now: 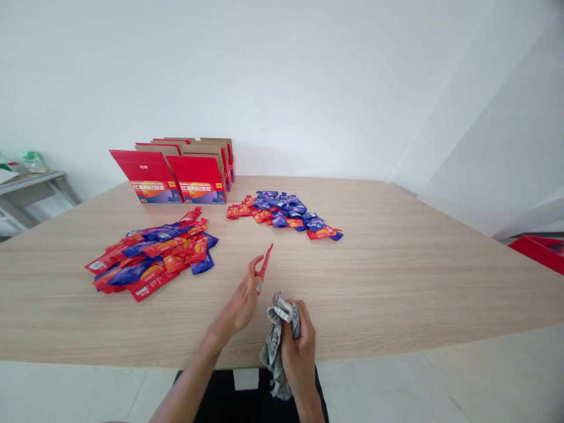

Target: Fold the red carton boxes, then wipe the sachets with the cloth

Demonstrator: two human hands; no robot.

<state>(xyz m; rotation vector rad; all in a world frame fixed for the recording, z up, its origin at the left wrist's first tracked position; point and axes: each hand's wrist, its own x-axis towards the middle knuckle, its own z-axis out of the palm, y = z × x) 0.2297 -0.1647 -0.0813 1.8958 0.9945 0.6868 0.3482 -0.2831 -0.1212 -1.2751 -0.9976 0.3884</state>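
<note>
My left hand (245, 298) is raised over the front middle of the table, its fingers closed on a thin red packet (265, 264) seen nearly edge-on. Just right of it, my right hand (299, 343) grips a crumpled grey patterned cloth (275, 343), which hangs down past the table's front edge. Beyond my left hand, to the left, lies a heap of long red and blue packets (154, 249). A second pile of smaller blue and red packets (282, 208) is spread farther back, near the middle.
Several open red cartons (196, 182) stand in rows at the back left of the wooden table (396, 264). A white wall rises behind. A side stand (33, 183) holds a green-and-clear item at far left. At far right is a red box (540, 252).
</note>
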